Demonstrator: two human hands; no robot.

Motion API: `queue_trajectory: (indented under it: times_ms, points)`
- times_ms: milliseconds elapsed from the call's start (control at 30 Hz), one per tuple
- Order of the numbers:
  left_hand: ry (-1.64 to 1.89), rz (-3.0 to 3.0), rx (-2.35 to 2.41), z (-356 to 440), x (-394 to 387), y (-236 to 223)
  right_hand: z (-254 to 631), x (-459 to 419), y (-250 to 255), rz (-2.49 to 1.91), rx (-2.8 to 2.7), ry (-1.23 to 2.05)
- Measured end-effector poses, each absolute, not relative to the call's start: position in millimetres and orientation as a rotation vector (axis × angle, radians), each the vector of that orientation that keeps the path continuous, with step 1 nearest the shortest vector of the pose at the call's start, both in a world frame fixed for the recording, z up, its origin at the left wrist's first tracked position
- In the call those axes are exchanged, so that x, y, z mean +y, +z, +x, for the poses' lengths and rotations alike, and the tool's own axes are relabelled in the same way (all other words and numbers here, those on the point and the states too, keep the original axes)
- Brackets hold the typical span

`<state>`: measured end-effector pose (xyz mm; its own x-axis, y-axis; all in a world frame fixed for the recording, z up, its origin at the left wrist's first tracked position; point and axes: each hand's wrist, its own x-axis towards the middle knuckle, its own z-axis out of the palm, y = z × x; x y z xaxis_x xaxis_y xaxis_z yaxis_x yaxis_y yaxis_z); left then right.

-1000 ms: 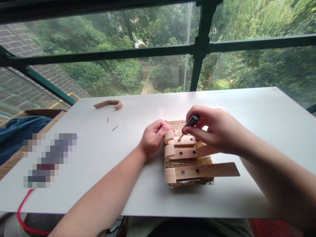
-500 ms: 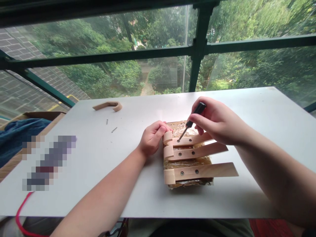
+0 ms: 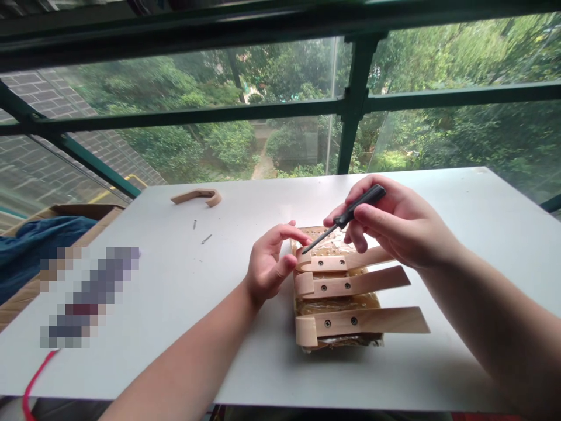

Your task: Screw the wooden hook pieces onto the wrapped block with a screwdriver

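My right hand grips a black-handled screwdriver, its shaft slanting down left. The tip is by the curled end of the farthest wooden hook. My left hand is at that same curled end, thumb and index finger apart; whether the fingertips touch the wood I cannot tell. Two more wooden hooks, a middle one and a near one, lie parallel on a tape-wrapped block. Each of the three shows two screw heads in its flat part.
A loose wooden hook lies at the table's back left. Two screws, one short-looking and one slanted, lie nearer. A pixelated item is on the white table. Left stands a cardboard box with blue cloth.
The screwdriver tip has left the far hook's left screw and moved left to the curled end. My left hand's fingers have opened from a closed grip. The view has tilted up slightly.
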<state>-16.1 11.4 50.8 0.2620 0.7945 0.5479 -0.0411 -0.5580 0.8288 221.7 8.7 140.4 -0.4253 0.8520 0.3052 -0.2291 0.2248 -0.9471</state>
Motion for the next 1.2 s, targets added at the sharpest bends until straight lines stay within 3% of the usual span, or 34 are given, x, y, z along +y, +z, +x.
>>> queue_trajectory:
  times_ms: [433,967,1200]
  points:
    - [1.697,1.943,0.839,-11,2,56,218,8,137,-0.683,-1.509,1.357]
    - [1.744,1.894,0.819,-6,1,56,216,7,140,-0.816,-1.570,1.280]
    - [1.753,1.815,0.816,-5,4,54,234,7,154,-0.902,-1.630,0.933]
